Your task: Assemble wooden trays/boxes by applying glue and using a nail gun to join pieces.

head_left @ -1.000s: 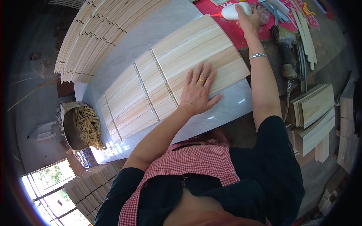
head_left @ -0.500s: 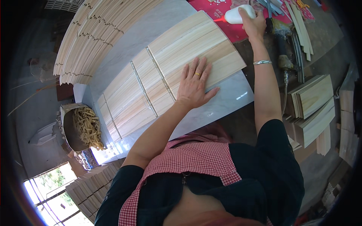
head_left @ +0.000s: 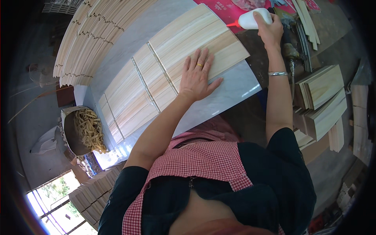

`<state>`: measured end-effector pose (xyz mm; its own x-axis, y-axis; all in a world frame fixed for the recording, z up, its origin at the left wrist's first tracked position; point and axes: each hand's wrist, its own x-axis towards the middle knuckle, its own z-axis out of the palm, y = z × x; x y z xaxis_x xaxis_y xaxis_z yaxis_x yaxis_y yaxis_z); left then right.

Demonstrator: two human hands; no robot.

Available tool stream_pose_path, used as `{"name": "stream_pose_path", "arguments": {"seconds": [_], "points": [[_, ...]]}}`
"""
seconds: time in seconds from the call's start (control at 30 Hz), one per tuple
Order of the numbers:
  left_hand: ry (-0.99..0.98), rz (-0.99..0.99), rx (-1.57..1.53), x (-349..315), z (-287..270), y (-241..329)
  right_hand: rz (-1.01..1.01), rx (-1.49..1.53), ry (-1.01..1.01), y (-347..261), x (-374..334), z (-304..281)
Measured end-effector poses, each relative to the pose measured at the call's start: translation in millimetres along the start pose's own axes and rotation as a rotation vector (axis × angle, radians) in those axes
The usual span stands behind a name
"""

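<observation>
My left hand (head_left: 197,74) lies flat, fingers spread, on a pale wooden slat panel (head_left: 219,41) that rests on a grey marble worktop (head_left: 231,88). Two more slat panels (head_left: 154,78) (head_left: 127,103) lie side by side to its left. My right hand (head_left: 270,29) grips a white glue bottle (head_left: 254,19) with a red nozzle, held just past the panel's far right corner, nozzle pointing toward the panel. A silver bangle sits on my right wrist and a ring on my left hand.
A big fan of thin wooden slats (head_left: 94,35) is stacked at the worktop's far left. A metal tub of wood scraps (head_left: 84,131) stands at the left end. Stacked wood blocks (head_left: 323,96) sit to the right. A red sheet (head_left: 225,9) lies beyond the panels.
My right hand with the glue bottle has moved in from the far side toward the panel's corner. My left hand has stayed pressed on the panel.
</observation>
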<state>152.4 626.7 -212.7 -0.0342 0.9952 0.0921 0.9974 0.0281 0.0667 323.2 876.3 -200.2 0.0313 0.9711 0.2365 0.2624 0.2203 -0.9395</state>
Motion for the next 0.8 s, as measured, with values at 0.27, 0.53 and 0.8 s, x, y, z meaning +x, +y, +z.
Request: {"name": "stream_pose_path", "arguments": {"seconds": [0.27, 0.53, 0.8], "points": [[0.03, 0.024, 0.009, 1, 4, 0, -0.002, -0.005, 0.004, 1, -20, -33], [0.053, 0.025, 0.014, 1, 4, 0, 0.031, -0.039, -0.017, -6, -38, -63], [0.063, 0.032, 0.065, 1, 6, 0, -0.041, -0.073, 0.008, 2, -51, -87]]}}
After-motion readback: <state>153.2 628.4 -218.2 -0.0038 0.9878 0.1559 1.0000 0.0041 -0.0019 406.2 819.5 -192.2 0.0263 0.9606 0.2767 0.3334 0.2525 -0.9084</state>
